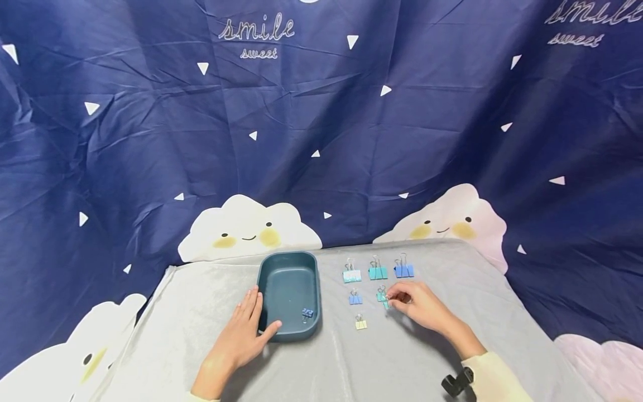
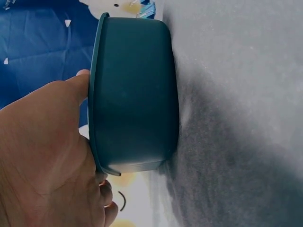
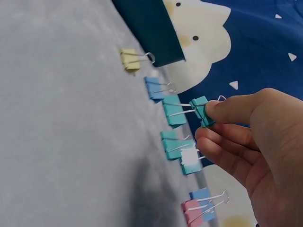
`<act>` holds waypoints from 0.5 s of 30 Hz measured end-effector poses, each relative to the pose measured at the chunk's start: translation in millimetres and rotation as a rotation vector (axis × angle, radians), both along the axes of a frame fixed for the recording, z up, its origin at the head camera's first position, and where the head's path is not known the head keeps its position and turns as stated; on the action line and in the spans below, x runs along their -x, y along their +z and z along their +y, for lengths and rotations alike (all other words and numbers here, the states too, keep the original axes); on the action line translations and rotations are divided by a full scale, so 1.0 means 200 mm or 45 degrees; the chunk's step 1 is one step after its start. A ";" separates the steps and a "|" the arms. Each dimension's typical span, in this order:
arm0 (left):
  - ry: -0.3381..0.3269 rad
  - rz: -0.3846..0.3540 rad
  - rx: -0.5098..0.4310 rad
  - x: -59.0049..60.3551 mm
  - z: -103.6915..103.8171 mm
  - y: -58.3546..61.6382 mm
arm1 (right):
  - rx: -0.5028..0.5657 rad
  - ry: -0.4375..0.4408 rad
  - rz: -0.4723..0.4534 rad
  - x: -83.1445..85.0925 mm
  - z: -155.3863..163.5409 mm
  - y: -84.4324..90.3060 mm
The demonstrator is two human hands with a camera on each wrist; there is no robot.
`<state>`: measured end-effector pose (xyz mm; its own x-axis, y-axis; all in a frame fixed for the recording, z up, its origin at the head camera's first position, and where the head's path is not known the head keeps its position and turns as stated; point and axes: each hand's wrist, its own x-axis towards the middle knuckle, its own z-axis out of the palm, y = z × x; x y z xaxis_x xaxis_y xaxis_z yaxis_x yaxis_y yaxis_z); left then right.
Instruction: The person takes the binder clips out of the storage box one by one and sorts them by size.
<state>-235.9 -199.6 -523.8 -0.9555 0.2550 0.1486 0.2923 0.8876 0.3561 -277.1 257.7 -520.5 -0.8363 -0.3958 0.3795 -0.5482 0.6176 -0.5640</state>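
My left hand [image 1: 238, 335] rests on the dark teal plastic box [image 1: 288, 336], its fingers along the left rim and its thumb over the near rim. The wrist view shows the box's outer wall [image 2: 135, 94] beside that hand. A small blue binder clip [image 1: 307, 313] lies inside the box. Between thumb and fingers, my right hand [image 1: 419, 306] pinches a small teal binder clip [image 3: 201, 111]. Just beyond it, another teal binder clip [image 1: 381, 294] is on the cloth. Left of that are a blue binder clip [image 1: 355, 298] and a yellow binder clip [image 1: 361, 324].
A back row holds a teal clip with a whitish patch [image 1: 352, 275], a larger teal clip [image 1: 378, 272] and a large blue clip [image 1: 404, 271]. A pink clip [image 3: 192, 213] shows in the right wrist view. Grey cloth [image 1: 341, 368] covers the table before a navy curtain [image 1: 321, 111].
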 end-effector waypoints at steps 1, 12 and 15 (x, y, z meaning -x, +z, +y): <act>0.001 -0.003 -0.001 0.00 0.00 0.00 | -0.008 -0.001 -0.007 0.00 0.01 -0.01; -0.001 -0.014 0.000 0.00 0.00 0.00 | -0.028 0.013 -0.039 -0.03 0.03 -0.12; -0.002 -0.018 -0.004 0.00 0.00 -0.01 | -0.023 0.006 -0.058 -0.03 0.04 -0.13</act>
<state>-236.7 -200.2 -525.2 -0.9571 0.2558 0.1361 0.2884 0.8860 0.3631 -270.3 265.0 -546.5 -0.8507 -0.4060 0.3340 -0.5251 0.6257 -0.5768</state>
